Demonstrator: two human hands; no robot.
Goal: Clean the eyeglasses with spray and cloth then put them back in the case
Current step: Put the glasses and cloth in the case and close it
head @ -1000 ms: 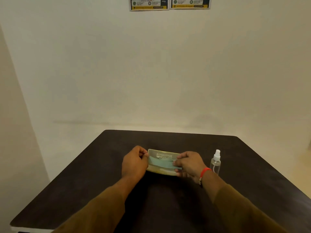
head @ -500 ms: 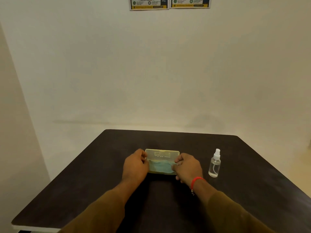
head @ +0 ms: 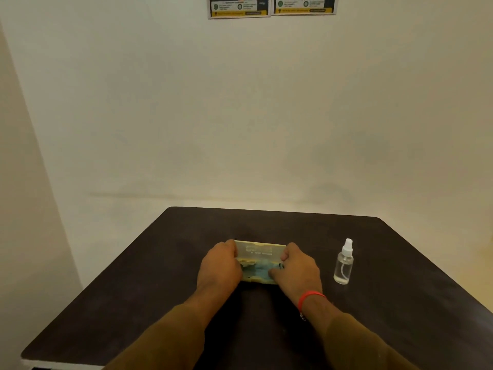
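Case lid has swung further up since a second ago; the eyeglass case point(head: 260, 260) now sits flat on the bench point(head: 165, 263) instead of being tilted toward the camera, and both hands have settled lower at its ends.

Case: pale cream, hinged, open, lid point(head: 260, 251) standing up at the far edge with some print on its inner face, unreadable. Blue cloth point(head: 260, 269) lies inside the tray. A small dark bit shows at the cloth's right edge, maybe part of the glasses frame, can't confirm. Glasses themselves not clearly visible.

Left hand point(head: 220, 267) covers the case's left end, fingers point(head: 231, 248) curled around the lid corner, holding it. Right hand point(head: 296, 269) is on the case's right end, fingers point(head: 286, 253) hooked on the lid's right corner, thumb side down in the tray touching the cloth. Both grips narrow, closed on the case. Red band point(head: 310, 296) on the right wrist, brown sleeves point(head: 165, 335) on both arms.

Spray bottle point(head: 344, 263): clear, white nozzle, upright on the bench to the right of the case, apart from the right hand, untouched.

Bench is dark brown, rounded far corners, case near its middle. Behind the case, plain cream wall point(head: 240, 116) with two posters point(head: 272, 5) high up, cut off by the frame top.
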